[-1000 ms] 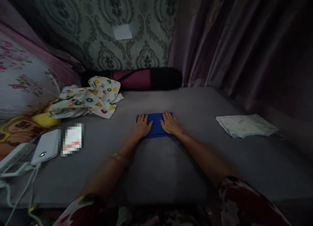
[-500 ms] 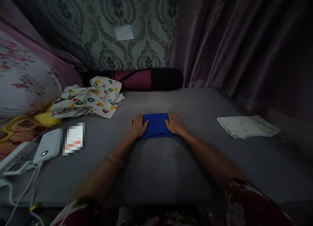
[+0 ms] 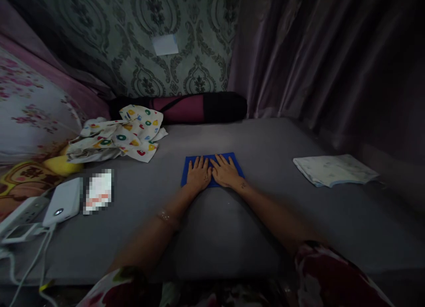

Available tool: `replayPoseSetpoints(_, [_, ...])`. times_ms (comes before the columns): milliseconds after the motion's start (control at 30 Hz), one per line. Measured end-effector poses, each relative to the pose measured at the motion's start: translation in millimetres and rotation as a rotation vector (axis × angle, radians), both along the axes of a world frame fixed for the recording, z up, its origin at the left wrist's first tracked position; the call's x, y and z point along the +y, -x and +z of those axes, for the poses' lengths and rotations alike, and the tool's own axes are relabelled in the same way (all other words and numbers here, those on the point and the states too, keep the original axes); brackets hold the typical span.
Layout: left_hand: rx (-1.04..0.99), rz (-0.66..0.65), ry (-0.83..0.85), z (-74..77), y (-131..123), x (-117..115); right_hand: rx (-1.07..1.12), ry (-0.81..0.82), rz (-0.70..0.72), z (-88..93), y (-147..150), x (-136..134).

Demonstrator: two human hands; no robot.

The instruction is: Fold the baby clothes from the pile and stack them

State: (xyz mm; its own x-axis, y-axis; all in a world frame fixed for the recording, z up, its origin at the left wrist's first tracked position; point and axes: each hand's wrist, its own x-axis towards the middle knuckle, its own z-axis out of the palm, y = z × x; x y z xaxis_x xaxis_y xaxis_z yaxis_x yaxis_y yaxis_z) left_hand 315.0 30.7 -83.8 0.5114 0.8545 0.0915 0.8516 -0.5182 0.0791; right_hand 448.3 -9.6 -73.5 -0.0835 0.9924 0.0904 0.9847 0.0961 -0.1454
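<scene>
A small folded blue cloth [image 3: 236,165] lies flat on the grey bed surface [image 3: 265,139] in front of me. My left hand [image 3: 198,174] and my right hand [image 3: 225,170] rest side by side on top of it, palms down and fingers stretched out flat. The two hands touch each other over the middle of the cloth. Only the cloth's edges show around them.
A crumpled white cloth with coloured shapes [image 3: 122,134] lies at the back left, a folded pale cloth [image 3: 334,170] at the right. A dark rolled mat [image 3: 199,107] lies along the wall. A white power bank [image 3: 64,201], cables and a floral pillow [image 3: 29,117] are at left.
My hands were at the two ends of the blue cloth half a second ago. They have slid inward and now lie together over its middle.
</scene>
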Motion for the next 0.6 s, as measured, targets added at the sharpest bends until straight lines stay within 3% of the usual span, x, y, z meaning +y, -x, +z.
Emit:
replayPoseSetpoints(133, [-0.045,-0.013,0.054,1.8,2,6,0.078,0.034,0.016,-0.7,-4,4])
replayPoseSetpoints(267, [-0.227,0.046,0.082,10.1,19,22,0.327,0.033,0.017,7.7,-28,12])
replayPoseSetpoints(367, [-0.309,0.249,0.063,17.5,44,36,0.501,0.003,-0.239,15.8,-61,15])
replayPoseSetpoints(467, [-0.265,0.415,0.228,21.3,66,46,0.512,0.158,-0.507,18.3,-91,11])
replayPoseSetpoints(600, [-0.299,0.438,0.383,24.7,74,51,0.448,0.275,-0.571,16.2,-99,1])
